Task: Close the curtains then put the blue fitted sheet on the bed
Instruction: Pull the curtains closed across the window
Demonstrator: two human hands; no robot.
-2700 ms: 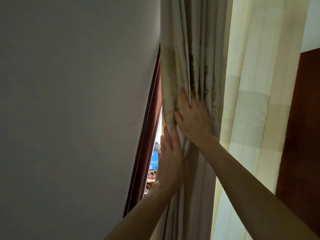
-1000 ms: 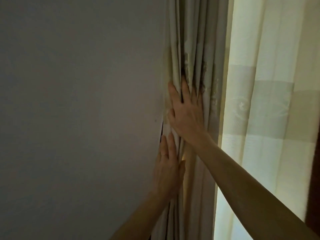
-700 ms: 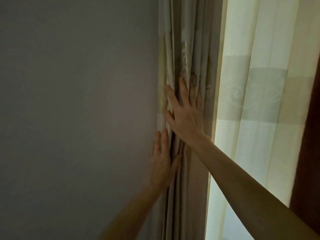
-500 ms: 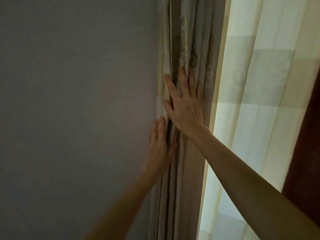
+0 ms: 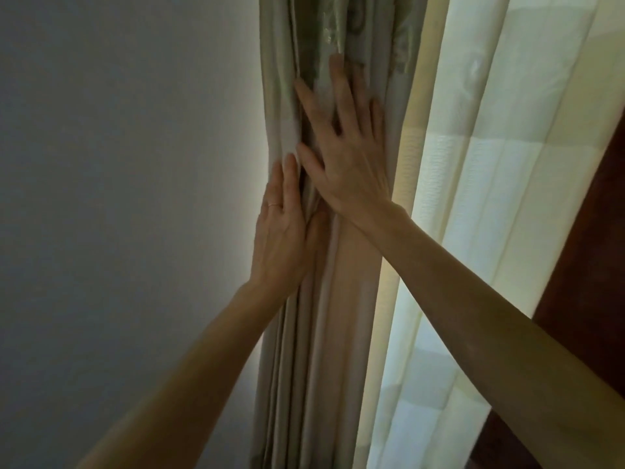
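Both forearms reach up and forward, crossing low in view. Left hand [image 5: 284, 231]: flat, fingers straight and together, thin ring [image 5: 274, 205] on one finger, pressing the left edge of the gathered curtain [image 5: 338, 333] where it meets the grey wall [image 5: 118, 198]. Right hand [image 5: 345, 157]: just above the left, fingers straight and splayed, palm flat on the curtain's bunched folds. Neither hand grips the fabric. Curtain hangs in tight vertical pleats under both palms. Beyond, to the right: backlit pale curtain panel [image 5: 473, 198], then dark wood frame [image 5: 592, 248]
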